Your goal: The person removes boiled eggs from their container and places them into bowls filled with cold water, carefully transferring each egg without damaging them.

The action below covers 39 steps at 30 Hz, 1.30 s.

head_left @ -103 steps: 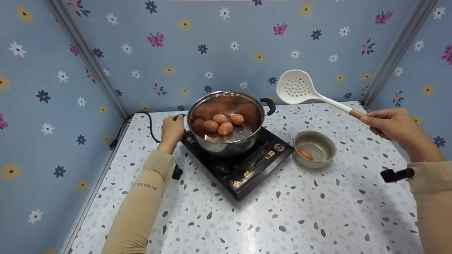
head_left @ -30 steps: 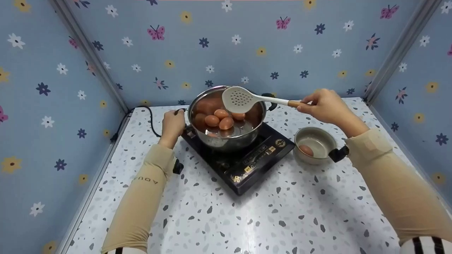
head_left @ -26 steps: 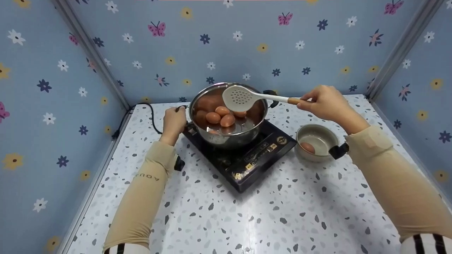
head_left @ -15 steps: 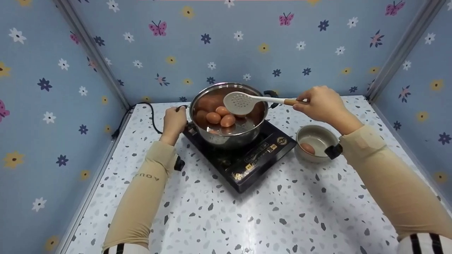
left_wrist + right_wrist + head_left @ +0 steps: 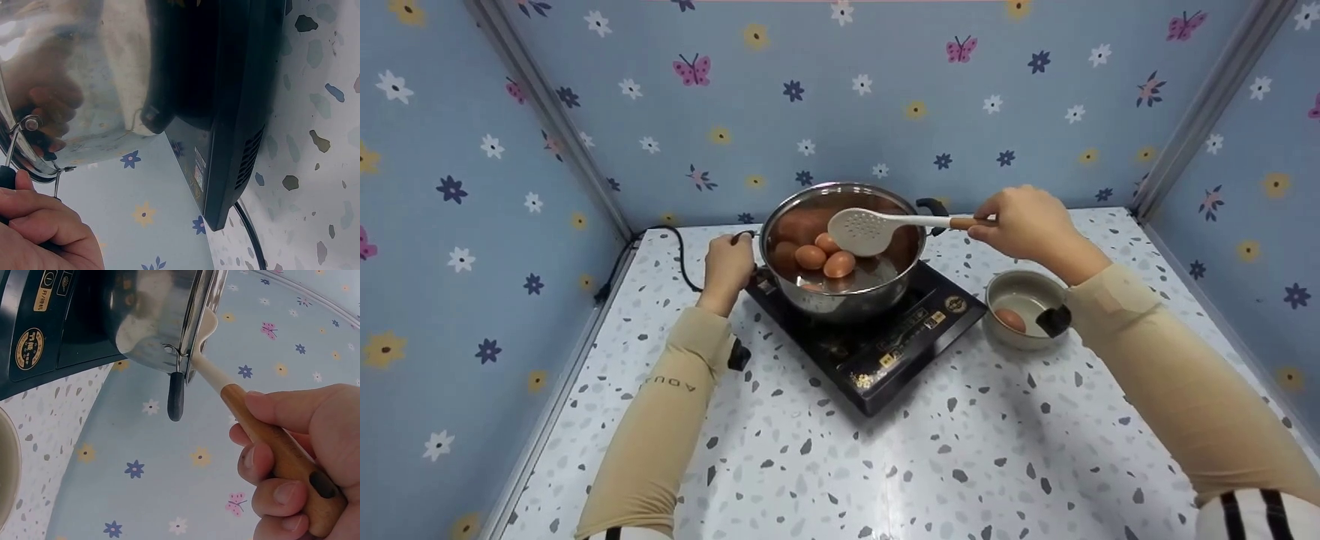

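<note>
At left, the left hand [image 5: 727, 262] gripped the pot [image 5: 840, 304] by its handle! Brown eggs [image 5: 810, 257] sat inside; the slotted spoon [image 5: 861, 231] tilted at its mouth, the right hand [image 5: 1024, 225] clasping it. Nearer right, the bowl [image 5: 1027, 343] held one egg [image 5: 1009, 320].

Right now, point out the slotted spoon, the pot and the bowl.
Slotted spoon [image 5: 861, 233]: head view, on its perforated white head.
Pot [image 5: 846, 307]: head view, on its outer front wall.
Bowl [image 5: 1023, 286]: head view, on its inner far wall.

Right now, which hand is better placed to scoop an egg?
Probably the right hand: it holds the slotted spoon, its head at the mouth of the pot, while the left hand grips a pot handle.
</note>
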Each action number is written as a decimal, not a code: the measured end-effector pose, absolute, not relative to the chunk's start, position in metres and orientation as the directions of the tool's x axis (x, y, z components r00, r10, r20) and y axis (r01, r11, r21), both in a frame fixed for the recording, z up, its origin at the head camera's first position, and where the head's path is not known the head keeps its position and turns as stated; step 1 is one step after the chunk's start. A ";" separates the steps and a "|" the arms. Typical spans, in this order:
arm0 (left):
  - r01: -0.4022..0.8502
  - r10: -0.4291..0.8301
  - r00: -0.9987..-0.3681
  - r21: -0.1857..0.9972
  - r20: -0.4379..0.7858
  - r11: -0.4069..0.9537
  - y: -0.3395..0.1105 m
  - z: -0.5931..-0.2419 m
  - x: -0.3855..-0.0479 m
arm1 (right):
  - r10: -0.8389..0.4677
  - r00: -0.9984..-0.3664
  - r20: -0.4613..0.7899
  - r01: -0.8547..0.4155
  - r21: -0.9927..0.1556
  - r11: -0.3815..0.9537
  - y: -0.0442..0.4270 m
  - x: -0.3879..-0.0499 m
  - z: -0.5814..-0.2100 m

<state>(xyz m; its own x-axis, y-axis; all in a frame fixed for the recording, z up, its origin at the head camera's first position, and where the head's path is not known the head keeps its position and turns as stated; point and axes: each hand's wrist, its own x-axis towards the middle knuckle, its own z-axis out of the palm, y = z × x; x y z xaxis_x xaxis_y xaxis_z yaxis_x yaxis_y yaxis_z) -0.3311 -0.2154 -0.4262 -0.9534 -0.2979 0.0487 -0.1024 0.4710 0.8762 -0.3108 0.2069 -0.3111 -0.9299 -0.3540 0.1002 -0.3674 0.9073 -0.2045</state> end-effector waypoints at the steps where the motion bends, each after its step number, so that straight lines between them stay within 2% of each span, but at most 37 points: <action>1: -0.103 -0.299 -0.953 0.877 0.048 0.470 -0.215 -0.426 -0.331 | -0.356 -0.929 0.096 -0.369 -0.206 0.907 0.206 -0.311 -0.311; 23: -0.129 -0.333 -0.941 0.860 0.050 0.493 -0.215 -0.431 -0.330 | -0.389 -0.918 -0.074 -0.369 -0.197 0.908 0.188 -0.320 -0.301; 39: -0.139 -0.340 -0.939 0.859 0.042 0.492 -0.213 -0.426 -0.331 | -0.460 -0.866 -0.194 -0.401 -0.279 0.873 0.183 -0.332 -0.290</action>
<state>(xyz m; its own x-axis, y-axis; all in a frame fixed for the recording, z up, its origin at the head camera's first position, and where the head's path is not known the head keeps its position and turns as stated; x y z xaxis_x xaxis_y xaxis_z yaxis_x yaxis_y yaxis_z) -0.3314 -0.2126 -0.4262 -0.9395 -0.3400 0.0422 -0.1395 0.4921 0.8593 -0.3319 0.1833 -0.2902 -0.8665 -0.4600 -0.1940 -0.4008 0.8726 -0.2791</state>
